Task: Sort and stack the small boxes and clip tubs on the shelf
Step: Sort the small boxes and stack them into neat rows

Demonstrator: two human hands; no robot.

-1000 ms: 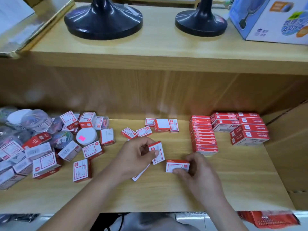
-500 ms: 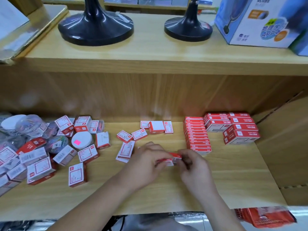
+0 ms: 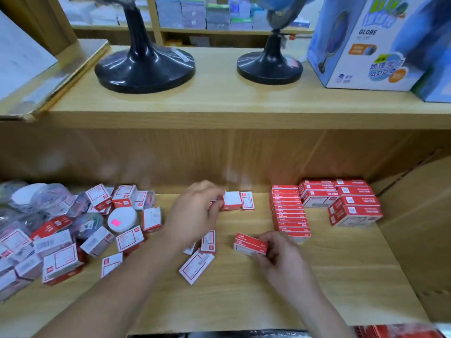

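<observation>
**A:** Right hand (image 3: 280, 261), where?

**B:** Front-centre of the shelf (image 3: 244, 303). Fingers and thumb are clamped on a pair of red boxes (image 3: 249, 244), one lying on the other, both slightly tilted. Can't tell whether the pair rests on the board or is lifted off it.

**A:** Left hand (image 3: 195, 213)?

**B:** Further back, mid-shelf. Fingers are curled, with the tips against the left side of a white-topped box (image 3: 230, 200) near the back edge. The hand is blurred, so I can't tell whether it grips anything. A flat label-up box (image 3: 247, 200) sits just right of that one, touching it.

**A:** Sorted stock?

**B:** A tall stack (image 3: 289, 211) of red boxes stands right of centre, just behind the right hand. A block of bigger red boxes (image 3: 341, 201) is piled in the back right corner.

**A:** Unsorted?

**B:** Loose boxes (image 3: 61, 254) are heaped at all angles along the left edge. Among them is a round tub (image 3: 122, 219) with a white lid and a pink sticker. Clear tubs (image 3: 51, 198) sit at the back left corner. Two strays (image 3: 196, 267) lie under the left wrist, one flat and one on edge.

**A:** Above?

**B:** The upper shelf (image 3: 219, 106) carries two black stands (image 3: 144, 69) and a blue globe carton (image 3: 361, 45) at its right end.
</observation>
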